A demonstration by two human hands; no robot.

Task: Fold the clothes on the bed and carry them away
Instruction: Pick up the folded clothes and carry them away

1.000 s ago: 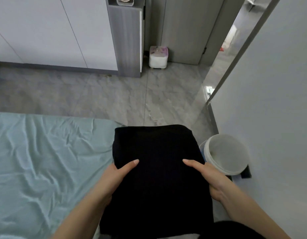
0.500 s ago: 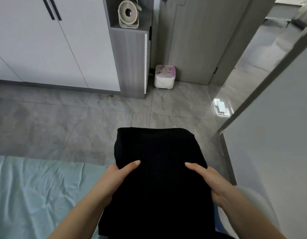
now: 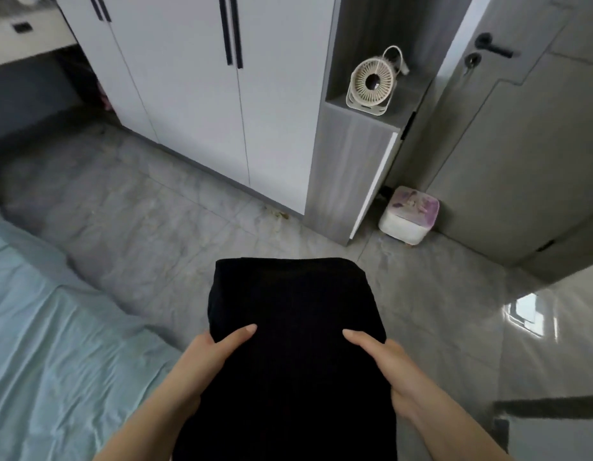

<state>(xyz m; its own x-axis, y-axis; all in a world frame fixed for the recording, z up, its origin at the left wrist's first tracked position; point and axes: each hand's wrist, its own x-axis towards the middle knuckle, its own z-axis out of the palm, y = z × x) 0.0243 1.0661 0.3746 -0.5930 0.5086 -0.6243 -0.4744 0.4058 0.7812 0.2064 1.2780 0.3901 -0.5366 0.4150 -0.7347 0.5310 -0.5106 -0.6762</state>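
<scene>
The folded black garment (image 3: 295,327) is held clear of the bed (image 3: 55,344) at 8 o'clock, long axis running 6 to 12. The left hand (image 3: 205,357) grips its 9 o'clock edge, the right hand (image 3: 385,364) its 3 o'clock edge, thumbs on top.

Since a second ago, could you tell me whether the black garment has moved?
Yes, the black garment has moved off the bed corner, out over the floor toward the wardrobe.

The folded black garment (image 3: 295,344), a flat dark rectangle, is held level off the teal-sheeted bed (image 3: 55,344), gripped at its sides by the left hand (image 3: 201,357) and right hand (image 3: 391,367), thumbs on top.
</scene>
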